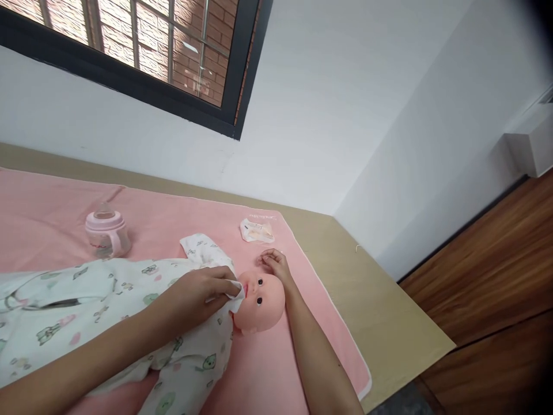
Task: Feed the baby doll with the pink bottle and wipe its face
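Note:
A baby doll [268, 308] lies on its back, dressed in a white printed romper [125, 288], its head toward the right. My left hand [201, 294] is closed on a white wipe [235, 297] and presses it to the doll's mouth and chin. Beside the far side of the doll's head rests my right hand [274, 262], palm side partly up, fingers loosely bent and apart. Nothing shows in it. The forearm passes close along the top of the doll's head.
Under the doll a pink mat [259, 369] covers part of a beige surface [367, 300]. A pink-lidded baby bottle [106, 233] stands on the mat at left. A small wipe packet [257, 230] lies past my right hand. A white wall and barred window [173, 52] are behind.

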`<state>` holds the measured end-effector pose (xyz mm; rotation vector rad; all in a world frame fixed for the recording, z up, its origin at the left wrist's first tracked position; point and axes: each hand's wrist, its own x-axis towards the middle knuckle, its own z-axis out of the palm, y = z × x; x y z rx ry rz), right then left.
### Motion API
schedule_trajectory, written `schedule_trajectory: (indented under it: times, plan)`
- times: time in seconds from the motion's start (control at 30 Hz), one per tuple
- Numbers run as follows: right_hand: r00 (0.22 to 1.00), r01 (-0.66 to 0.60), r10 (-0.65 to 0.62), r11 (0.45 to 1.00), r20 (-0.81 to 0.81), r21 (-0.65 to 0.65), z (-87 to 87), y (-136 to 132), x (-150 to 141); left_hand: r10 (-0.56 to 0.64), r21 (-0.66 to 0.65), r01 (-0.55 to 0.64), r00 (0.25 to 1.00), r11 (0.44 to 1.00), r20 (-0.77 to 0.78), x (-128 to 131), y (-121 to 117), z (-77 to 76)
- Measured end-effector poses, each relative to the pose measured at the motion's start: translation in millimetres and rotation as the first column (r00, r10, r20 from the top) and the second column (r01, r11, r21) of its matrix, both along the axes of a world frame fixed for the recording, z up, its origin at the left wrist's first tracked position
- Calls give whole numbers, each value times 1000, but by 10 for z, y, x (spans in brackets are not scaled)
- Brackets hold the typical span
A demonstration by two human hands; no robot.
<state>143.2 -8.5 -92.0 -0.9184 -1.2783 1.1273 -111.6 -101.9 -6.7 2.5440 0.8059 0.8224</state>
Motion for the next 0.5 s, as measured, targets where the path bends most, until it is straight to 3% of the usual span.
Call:
schedule_trajectory:
  times: [0.23,0.5]
  plan:
    - [997,-66,69,994,40,-84,-56,-4,-18,58,120,-55,998,991,-16,30,-28,-64]
    - [995,-100,103,990,18,-98,-88,35,1,86,141,-88,996,986,16,10,7,-101]
